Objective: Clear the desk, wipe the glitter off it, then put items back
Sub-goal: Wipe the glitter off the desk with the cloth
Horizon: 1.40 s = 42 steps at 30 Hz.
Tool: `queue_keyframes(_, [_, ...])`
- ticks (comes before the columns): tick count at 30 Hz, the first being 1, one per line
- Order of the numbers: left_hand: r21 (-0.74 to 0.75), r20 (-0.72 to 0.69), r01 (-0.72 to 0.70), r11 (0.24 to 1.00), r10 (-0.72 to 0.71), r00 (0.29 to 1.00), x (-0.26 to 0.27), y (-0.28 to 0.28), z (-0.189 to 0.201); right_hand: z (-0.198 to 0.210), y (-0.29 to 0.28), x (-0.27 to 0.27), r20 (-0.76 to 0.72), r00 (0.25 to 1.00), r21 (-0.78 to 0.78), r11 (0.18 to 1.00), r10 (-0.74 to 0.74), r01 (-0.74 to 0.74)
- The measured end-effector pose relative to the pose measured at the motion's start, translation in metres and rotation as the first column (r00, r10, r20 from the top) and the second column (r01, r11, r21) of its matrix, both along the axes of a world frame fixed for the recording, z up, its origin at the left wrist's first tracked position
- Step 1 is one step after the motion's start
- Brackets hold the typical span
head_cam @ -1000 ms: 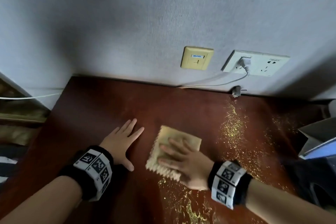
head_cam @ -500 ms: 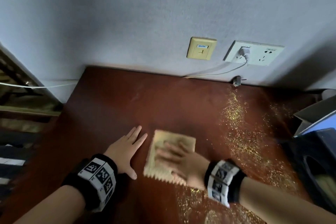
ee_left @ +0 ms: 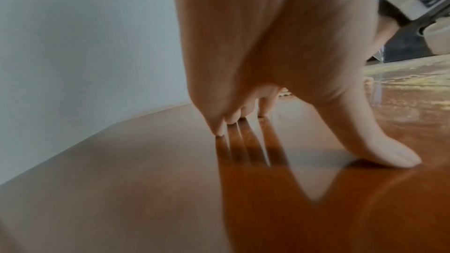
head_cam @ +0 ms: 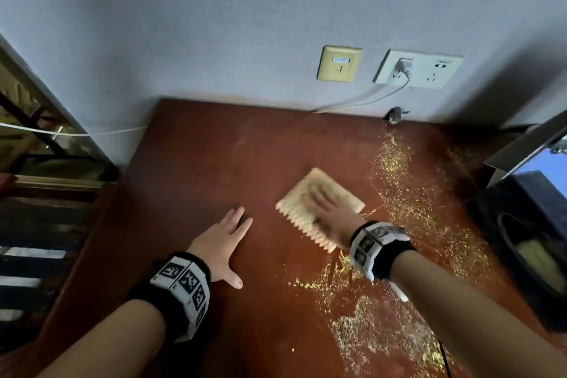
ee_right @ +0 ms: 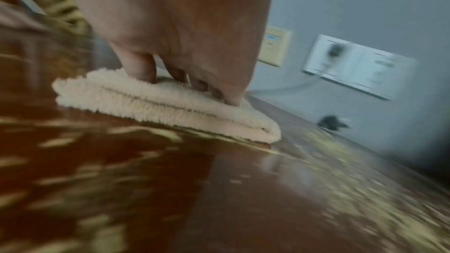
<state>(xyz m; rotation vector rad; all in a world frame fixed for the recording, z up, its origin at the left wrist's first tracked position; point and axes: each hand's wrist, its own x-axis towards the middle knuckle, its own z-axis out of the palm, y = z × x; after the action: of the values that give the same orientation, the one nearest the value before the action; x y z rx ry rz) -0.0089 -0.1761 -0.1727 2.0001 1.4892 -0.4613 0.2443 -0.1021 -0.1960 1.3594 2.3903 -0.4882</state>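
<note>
A folded cream cloth (head_cam: pixel 294 205) (ee_right: pixel 170 107) lies on the reddish-brown desk (head_cam: pixel 214 163) near its middle. My right hand (head_cam: pixel 329 212) (ee_right: pixel 190 49) presses flat on the cloth with straight fingers; the picture of it is blurred by motion. Gold glitter (head_cam: pixel 408 199) (ee_right: pixel 340 189) is strewn over the right half of the desk and along the front right. My left hand (head_cam: pixel 222 242) (ee_left: pixel 268 64) rests open on the bare desk to the left of the cloth, fingers spread, fingertips and thumb touching the wood.
A black bin (head_cam: pixel 527 242) with yellowish contents stands at the desk's right edge, with a grey box (head_cam: pixel 521 150) behind it. On the wall are a beige plate (head_cam: pixel 339 64) and a white socket (head_cam: pixel 418 68) with a plugged cable. The desk's left edge drops off.
My right hand has slid the cloth to the right and farther from me, toward the glitter. The left hand has stayed planted on the desk. The head view has shifted.
</note>
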Motion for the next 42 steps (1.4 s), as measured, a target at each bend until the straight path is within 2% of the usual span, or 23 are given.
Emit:
queue_keyframes(3, [-0.012,-0.023,0.021,1.0,-0.021,1.0,-0.002,-0.006,-0.001,0.007,-0.066,-0.026,-0.097,0.939,0.019,0.944,0.329,-0.329])
queue_keyframes(5, [-0.014,-0.038,0.045,0.999,-0.046,0.998,-0.004,-0.013,-0.001,0.008,-0.084,-0.029,-0.09,0.898,0.015,0.902,0.431,-0.431])
queue_keyframes(7, [-0.014,-0.041,0.057,0.998,-0.058,0.997,-0.006,-0.018,-0.002,0.007,-0.068,-0.018,-0.024,0.937,0.087,0.934,0.35,-0.346])
queue_keyframes(9, [-0.012,-0.044,0.052,0.999,-0.052,0.998,-0.007,-0.022,-0.003,0.005,-0.034,0.0,0.063,0.988,0.13,0.981,0.139,-0.147])
queue_keyframes(11, [-0.014,-0.043,0.033,0.999,-0.034,0.999,-0.007,-0.025,-0.006,0.004,-0.004,0.02,0.076,0.993,0.071,0.994,-0.089,0.083])
queue_keyframes(12, [-0.016,-0.043,0.022,1.0,-0.022,0.999,-0.006,-0.027,-0.006,0.0,0.004,0.026,0.055,0.986,0.041,0.987,-0.156,0.153])
queue_keyframes(13, [-0.015,-0.041,0.015,1.0,-0.016,0.999,-0.006,-0.029,-0.005,-0.004,0.005,0.027,0.039,0.986,0.02,0.986,-0.164,0.164])
queue_keyframes(15, [-0.013,-0.036,0.015,1.0,-0.016,0.999,-0.003,-0.033,-0.002,-0.007,-0.014,0.014,0.042,0.999,0.02,0.999,-0.03,0.029])
queue_keyframes(17, [-0.007,-0.038,0.022,1.0,-0.022,0.999,0.0,-0.037,0.0,-0.005,-0.057,-0.004,-0.05,0.981,0.047,0.982,0.185,-0.183])
queue_keyframes(20, [-0.007,-0.043,0.012,1.0,-0.012,0.999,0.004,-0.043,0.001,0.003,-0.124,-0.022,-0.178,0.872,-0.009,0.885,0.456,-0.465])
queue_keyframes(23, [-0.029,-0.043,0.001,1.0,-0.002,0.999,0.011,-0.054,0.003,0.004,-0.142,-0.024,-0.148,0.812,-0.036,0.817,0.565,-0.575])
queue_keyframes(24, [-0.037,-0.048,-0.003,0.999,0.001,0.999,0.013,-0.059,0.004,0.005,-0.133,-0.023,-0.138,0.817,-0.018,0.823,0.561,-0.568])
queue_keyframes(26, [-0.046,-0.061,-0.018,0.999,0.015,0.998,0.018,-0.07,0.005,0.001,-0.103,-0.013,-0.056,0.884,0.036,0.886,0.464,-0.463])
queue_keyframes(29, [-0.044,-0.073,-0.049,0.998,0.046,0.996,0.023,-0.087,0.002,-0.002,-0.044,0.024,0.078,0.987,0.049,0.989,0.139,-0.143])
queue_keyframes(31, [-0.049,-0.071,-0.077,0.996,0.073,0.995,0.027,-0.096,0.001,-0.001,-0.018,0.051,0.074,0.996,0.0,0.999,-0.048,0.048])
queue_keyframes(33, [-0.044,-0.071,-0.1,0.994,0.097,0.993,0.029,-0.101,0.0,-0.001,-0.014,0.069,0.082,0.993,-0.004,0.996,-0.086,0.086])
queue_keyframes(34, [-0.038,-0.071,-0.11,0.993,0.107,0.992,0.03,-0.102,0.0,0.0,-0.02,0.071,0.095,0.994,0.004,0.999,-0.047,0.047])
queue_keyframes(36, [-0.039,-0.073,-0.129,0.991,0.126,0.989,0.032,-0.104,0.001,0.001,-0.053,0.064,0.113,0.986,0.054,0.99,0.124,-0.131])
queue_keyframes(38, [-0.042,-0.062,-0.16,0.986,0.157,0.986,0.034,-0.107,0.0,0.0,-0.107,0.052,0.012,0.937,0.076,0.934,0.348,-0.348])
queue_keyframes(40, [-0.034,-0.048,-0.185,0.982,0.184,0.982,0.035,-0.111,-0.003,-0.002,-0.165,0.039,-0.139,0.84,0.03,0.85,0.524,-0.526])
queue_keyframes(41, [-0.03,-0.043,-0.195,0.98,0.194,0.98,0.035,-0.114,-0.005,-0.004,-0.183,0.035,-0.154,0.815,-0.002,0.825,0.558,-0.565])
queue_keyframes(42, [-0.025,-0.041,-0.201,0.979,0.2,0.979,0.036,-0.119,-0.006,-0.005,-0.188,0.037,-0.131,0.829,-0.002,0.836,0.543,-0.548])
